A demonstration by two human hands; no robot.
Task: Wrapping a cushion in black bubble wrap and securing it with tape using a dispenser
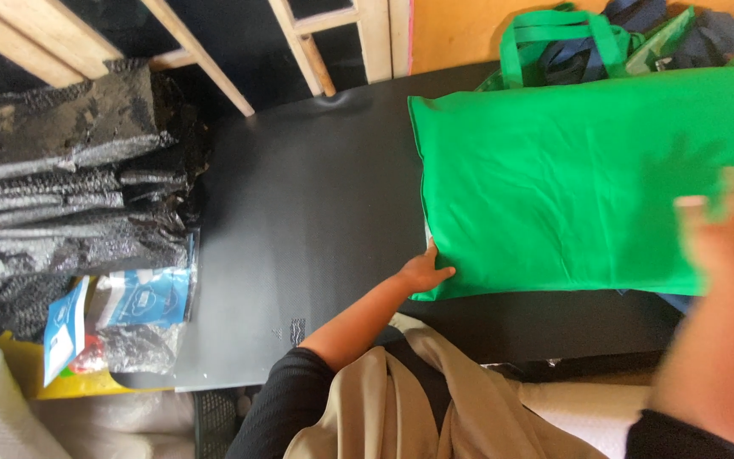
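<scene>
Green non-woven tote bag [588, 183] lies flat over the black table's [299, 221] right end, looking light, soft and floppy; best gripped along a hem. Left hand [422, 272] pinches its lower-left corner; right hand [728, 229], blurred, hovers spread-fingered, holding nothing

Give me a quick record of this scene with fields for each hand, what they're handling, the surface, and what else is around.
left hand: grips the lower left corner of the green fabric bag
right hand: blurred, over the bag's right side; contact cannot be told
surface: dark table, bag lying flat on it
behind: more green bags, handles showing
left side: black plastic sheeting, blue and white packets
</scene>
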